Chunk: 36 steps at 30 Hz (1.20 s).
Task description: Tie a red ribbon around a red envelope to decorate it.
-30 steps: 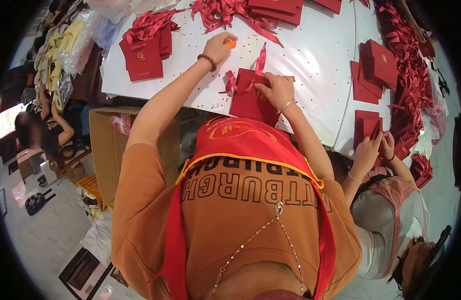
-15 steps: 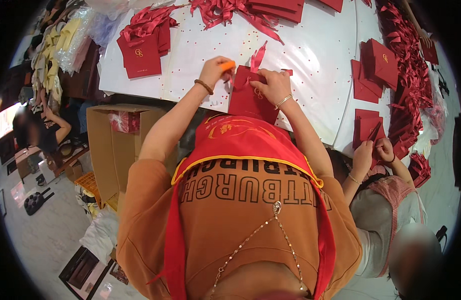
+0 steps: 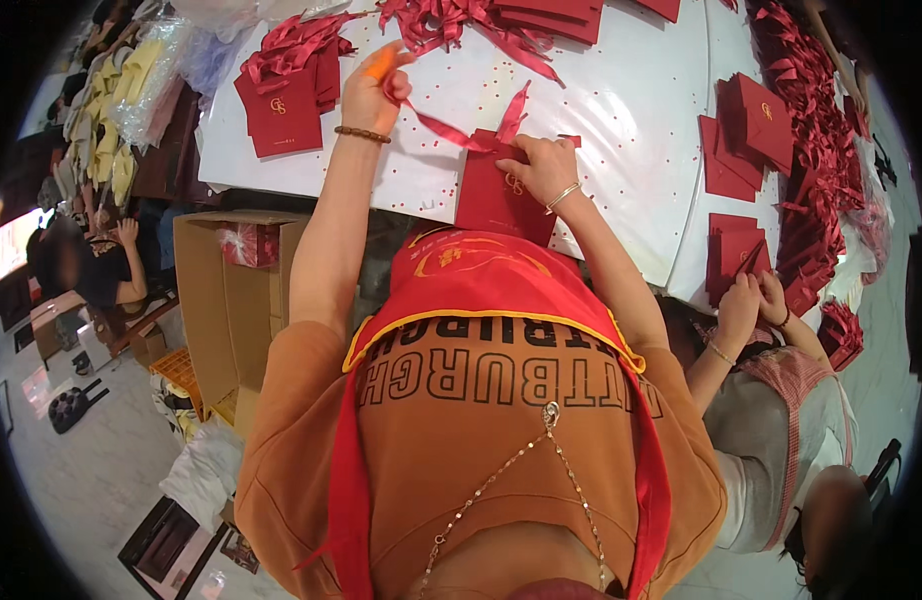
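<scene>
A red paper bag (image 3: 488,205) with a gold emblem lies flat at the table's near edge, in front of my apron. My right hand (image 3: 546,168) grips its upper right part, thumb and fingers bent over it. Up and to the left, my left hand (image 3: 369,100) is closed on the end of a red ribbon (image 3: 439,128), which runs taut to the bag's top. Something small and orange (image 3: 383,64) shows at the same fingers; its kind is unclear. A second length of ribbon (image 3: 514,112) stands up from the bag's top edge.
Red bags with ribbon handles (image 3: 286,115) lie at the left, and loose ribbons (image 3: 421,25) at the far side. Another person's hands (image 3: 751,300) work on a red bag at the right, near more bags (image 3: 746,130). An open cardboard box (image 3: 216,320) stands below left.
My left hand has moved up and left from beside the bag, drawing the ribbon out. My right hand has stayed on the bag.
</scene>
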Tool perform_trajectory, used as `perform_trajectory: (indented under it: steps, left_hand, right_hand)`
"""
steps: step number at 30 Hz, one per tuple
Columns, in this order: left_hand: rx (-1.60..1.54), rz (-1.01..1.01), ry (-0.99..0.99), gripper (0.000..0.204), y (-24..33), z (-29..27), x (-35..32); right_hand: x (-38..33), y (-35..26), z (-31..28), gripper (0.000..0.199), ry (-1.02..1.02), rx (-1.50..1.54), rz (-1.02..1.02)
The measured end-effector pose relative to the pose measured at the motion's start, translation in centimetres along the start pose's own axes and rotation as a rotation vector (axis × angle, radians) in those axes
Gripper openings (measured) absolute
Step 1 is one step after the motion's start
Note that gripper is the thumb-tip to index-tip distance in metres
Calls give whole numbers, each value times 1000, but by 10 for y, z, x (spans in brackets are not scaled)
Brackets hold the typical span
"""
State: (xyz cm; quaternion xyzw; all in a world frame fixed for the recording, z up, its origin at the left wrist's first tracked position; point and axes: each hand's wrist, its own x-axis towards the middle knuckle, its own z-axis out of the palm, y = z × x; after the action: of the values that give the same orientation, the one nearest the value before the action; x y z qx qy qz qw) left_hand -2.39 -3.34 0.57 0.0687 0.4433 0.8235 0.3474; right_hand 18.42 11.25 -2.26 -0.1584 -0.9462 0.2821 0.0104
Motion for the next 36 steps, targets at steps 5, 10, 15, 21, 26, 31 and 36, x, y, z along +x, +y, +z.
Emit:
perform_trajectory:
  steps: [5,10,15,21,26,31,36]
  left_hand:
    - [971,-72,-344,31,-45,53,-33]
    - [1281,58,-421,27,-75,43,-49]
    - [1200,47,-426,23,-71,38,-46]
    - [1260,279,-262,36,-61,71,-56]
    - [1168,260,-524,36,-81,61,-53]
    - [936,-232,-420,23,-90,74,-70]
    - [883,-411,-313,15,-99,64,-62]
  right_hand:
    - [0,2,2,28,4,21,-12]
    - [-22,0,-17,28,365,-130,-184]
    - [-43,6,-28,30,284,140,-9]
    - [-36,32,0,32,137,472,209]
    - [-28,39,2,33,70,494,243]
    - [-27,42,0,34,23,603,312]
    - [-27,37,-6,34,7,583,325]
